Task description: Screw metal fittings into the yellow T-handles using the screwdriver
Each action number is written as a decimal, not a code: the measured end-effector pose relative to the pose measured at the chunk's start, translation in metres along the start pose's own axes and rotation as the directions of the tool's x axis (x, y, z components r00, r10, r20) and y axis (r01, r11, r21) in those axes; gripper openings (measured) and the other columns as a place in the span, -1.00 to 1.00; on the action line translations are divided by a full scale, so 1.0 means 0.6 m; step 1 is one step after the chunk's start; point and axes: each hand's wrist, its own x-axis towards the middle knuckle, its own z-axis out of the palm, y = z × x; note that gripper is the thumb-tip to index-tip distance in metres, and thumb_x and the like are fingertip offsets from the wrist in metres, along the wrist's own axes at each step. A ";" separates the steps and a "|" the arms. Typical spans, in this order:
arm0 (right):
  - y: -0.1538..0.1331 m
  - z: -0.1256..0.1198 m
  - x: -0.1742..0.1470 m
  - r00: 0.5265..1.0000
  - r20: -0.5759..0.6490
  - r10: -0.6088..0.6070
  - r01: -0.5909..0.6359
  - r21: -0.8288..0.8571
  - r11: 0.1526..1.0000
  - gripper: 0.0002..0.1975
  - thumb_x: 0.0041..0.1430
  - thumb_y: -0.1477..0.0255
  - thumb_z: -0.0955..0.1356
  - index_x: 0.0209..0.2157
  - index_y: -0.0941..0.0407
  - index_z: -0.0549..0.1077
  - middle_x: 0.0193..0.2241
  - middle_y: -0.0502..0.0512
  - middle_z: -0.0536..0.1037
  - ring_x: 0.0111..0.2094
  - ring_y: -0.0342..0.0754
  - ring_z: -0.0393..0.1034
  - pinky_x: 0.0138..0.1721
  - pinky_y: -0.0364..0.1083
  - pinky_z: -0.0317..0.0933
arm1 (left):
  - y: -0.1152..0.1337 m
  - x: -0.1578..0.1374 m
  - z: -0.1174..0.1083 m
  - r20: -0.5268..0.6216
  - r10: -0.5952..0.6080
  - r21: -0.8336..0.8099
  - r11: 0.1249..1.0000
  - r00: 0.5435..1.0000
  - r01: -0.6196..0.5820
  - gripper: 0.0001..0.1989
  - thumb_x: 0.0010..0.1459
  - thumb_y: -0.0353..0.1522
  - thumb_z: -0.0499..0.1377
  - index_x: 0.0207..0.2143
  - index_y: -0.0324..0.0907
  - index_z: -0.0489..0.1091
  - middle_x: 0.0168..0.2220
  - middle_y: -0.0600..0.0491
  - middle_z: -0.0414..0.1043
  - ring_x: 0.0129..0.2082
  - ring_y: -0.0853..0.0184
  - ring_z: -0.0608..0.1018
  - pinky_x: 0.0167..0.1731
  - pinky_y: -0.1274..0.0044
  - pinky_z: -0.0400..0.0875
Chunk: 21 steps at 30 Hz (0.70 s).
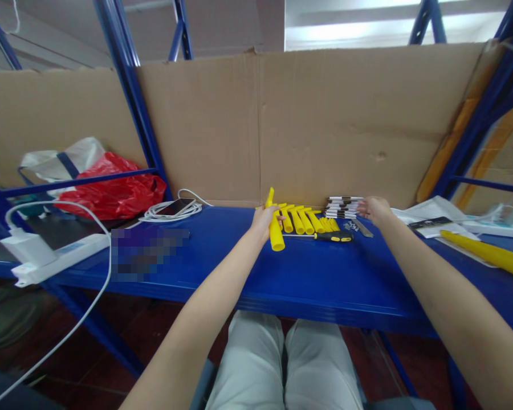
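Observation:
My left hand (265, 221) is closed around a yellow plastic tube (276, 236) with a wide round open end towards me and a narrower far end. Just right of it, several similar yellow tubes (298, 221) lie in a row on the blue table, followed by smaller yellow pieces (329, 224). My right hand (374, 209) has its fingers curled together at the right end of a stack of white rods with dark bands (341, 207), seemingly pinching one rod's end. Below that hand lie small metal screws (349, 226) and a flat metal strip (363, 229).
A yellow-and-black screwdriver (333, 236) lies in front of the row. At right are plastic bags (436, 210) and a long yellow piece (487, 253). A power strip (68, 256), coiled white cable (171, 212), phone (177, 206) and red bag (115, 188) occupy the left. Cardboard (325, 125) stands behind.

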 end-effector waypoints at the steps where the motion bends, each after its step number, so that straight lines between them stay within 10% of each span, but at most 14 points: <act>1: -0.001 -0.003 -0.009 0.999 0.008 -0.039 0.039 -0.013 0.999 -0.73 0.09 0.56 0.35 -0.15 0.07 0.36 -0.44 0.00 0.49 -0.60 -0.20 0.32 -0.60 -0.21 0.20 | 0.000 0.000 0.000 0.005 -0.005 0.006 1.000 1.000 0.005 -0.81 0.20 -0.63 0.12 -0.13 -0.38 0.41 -0.63 0.14 0.35 -0.75 0.48 0.37 -0.72 0.65 0.17; 5: -0.003 -0.019 -0.052 0.955 0.241 -0.172 0.230 -0.236 0.944 -0.80 0.02 0.47 0.43 -0.25 0.10 0.44 -0.35 0.10 0.58 -0.49 -0.13 0.42 -0.52 -0.18 0.25 | 0.001 0.001 -0.002 0.036 -0.012 -0.006 1.000 0.999 0.013 -0.84 0.27 -0.57 0.12 -0.12 -0.35 0.43 -0.60 0.13 0.41 -0.79 0.53 0.30 -0.75 0.65 0.14; 12: 0.018 -0.014 -0.099 0.626 0.761 -0.170 0.733 -0.499 0.461 -0.68 0.03 0.14 0.43 -0.27 0.06 0.61 -0.21 0.15 0.66 -0.15 0.14 0.52 -0.07 0.05 0.39 | 0.000 0.012 -0.008 0.136 -0.058 0.045 0.998 0.989 0.052 -0.76 0.37 -0.35 0.12 -0.01 -0.31 0.40 -0.47 0.02 0.55 -0.80 0.53 0.29 -0.80 0.65 0.13; 21: 0.027 0.014 -0.120 0.543 0.834 -0.095 0.836 -0.527 0.155 -0.64 0.02 0.31 0.41 -0.12 0.06 0.62 -0.12 0.14 0.64 -0.12 0.13 0.50 -0.09 -0.01 0.34 | 0.004 0.003 -0.012 0.312 -0.171 0.284 0.955 0.935 0.080 -0.74 0.43 -0.36 -0.01 -0.14 -0.31 0.42 -0.56 0.06 0.47 -0.81 0.53 0.26 -0.82 0.65 0.08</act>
